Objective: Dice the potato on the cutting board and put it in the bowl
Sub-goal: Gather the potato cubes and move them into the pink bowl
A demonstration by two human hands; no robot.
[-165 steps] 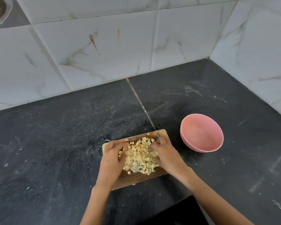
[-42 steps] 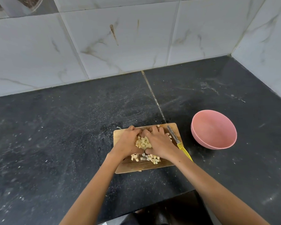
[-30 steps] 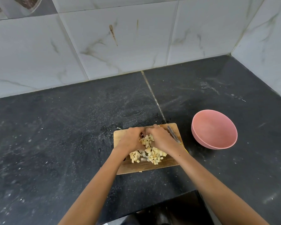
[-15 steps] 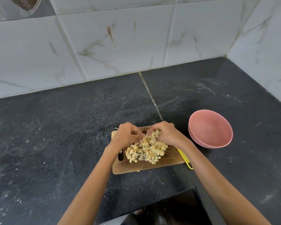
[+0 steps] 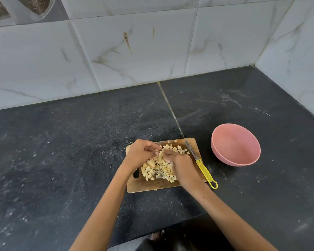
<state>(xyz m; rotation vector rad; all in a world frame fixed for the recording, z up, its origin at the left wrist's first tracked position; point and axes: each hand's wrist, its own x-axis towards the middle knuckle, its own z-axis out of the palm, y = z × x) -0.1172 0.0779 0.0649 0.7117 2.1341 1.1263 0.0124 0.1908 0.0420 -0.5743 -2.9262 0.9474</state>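
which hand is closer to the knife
The right hand, beside the yellow-handled knife on the board's right edge; the left hand is across the potato pile.

Both hands cupping diced potato [image 5: 159,166] on cutting board [image 5: 150,185], knife [image 5: 199,161] beside, pink bowl [image 5: 235,144] right
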